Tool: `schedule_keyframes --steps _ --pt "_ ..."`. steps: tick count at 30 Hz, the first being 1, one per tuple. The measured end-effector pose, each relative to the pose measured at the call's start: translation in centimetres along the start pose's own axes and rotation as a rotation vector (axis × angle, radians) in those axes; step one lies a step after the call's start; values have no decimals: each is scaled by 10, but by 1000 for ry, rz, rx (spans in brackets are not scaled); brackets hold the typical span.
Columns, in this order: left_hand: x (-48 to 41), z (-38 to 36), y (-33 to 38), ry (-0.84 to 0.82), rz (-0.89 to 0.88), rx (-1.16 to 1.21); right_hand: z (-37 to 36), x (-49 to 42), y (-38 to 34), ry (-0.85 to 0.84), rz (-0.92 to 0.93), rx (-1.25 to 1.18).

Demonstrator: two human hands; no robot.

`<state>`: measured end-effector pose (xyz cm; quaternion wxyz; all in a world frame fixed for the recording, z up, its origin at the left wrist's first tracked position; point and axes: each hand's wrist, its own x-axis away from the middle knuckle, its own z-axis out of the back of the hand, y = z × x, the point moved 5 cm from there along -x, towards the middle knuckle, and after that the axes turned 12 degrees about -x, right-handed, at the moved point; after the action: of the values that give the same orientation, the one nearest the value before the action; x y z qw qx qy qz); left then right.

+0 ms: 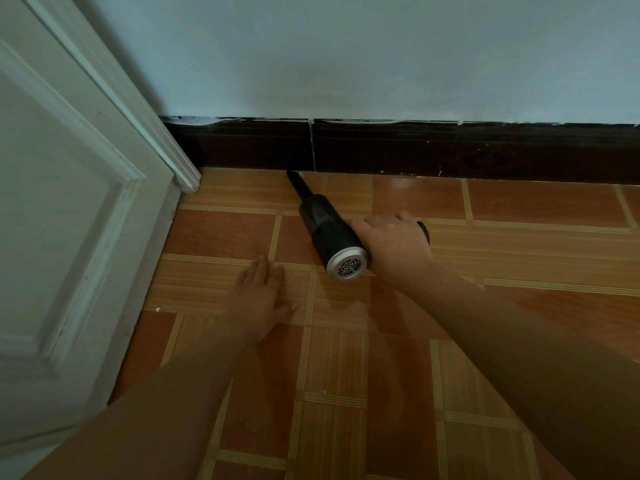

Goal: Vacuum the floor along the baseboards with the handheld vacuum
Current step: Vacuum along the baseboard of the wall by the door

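The right hand [394, 247], arm outstretched, has its fingers curled round the handle of the handheld vacuum [329, 233], nozzle tip at the baseboard [450, 150], while the left hand [259, 299] rests flat, fingers straight, on the floor [346, 375].

My left hand [260, 299] lies flat, palm down, fingers [264, 271] straight. Right of those fingers and farther out, my right hand [394, 245] grips the handheld vacuum [329, 233]; both forearms are outstretched.

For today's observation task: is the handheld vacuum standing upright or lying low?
Low: the handheld vacuum slants along the floor, nozzle at the baseboard, gripped by the right hand.
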<state>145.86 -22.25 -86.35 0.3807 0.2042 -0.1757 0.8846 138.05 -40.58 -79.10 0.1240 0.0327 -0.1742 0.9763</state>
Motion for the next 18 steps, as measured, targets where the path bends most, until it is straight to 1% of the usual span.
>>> schedule_keyframes --steps 4,18 --pt "4 -3 -11 -38 58 64 -2 -9 -8 1 25 5" --pt "0 -3 -12 -67 47 76 -4 -25 -17 10 73 -17"
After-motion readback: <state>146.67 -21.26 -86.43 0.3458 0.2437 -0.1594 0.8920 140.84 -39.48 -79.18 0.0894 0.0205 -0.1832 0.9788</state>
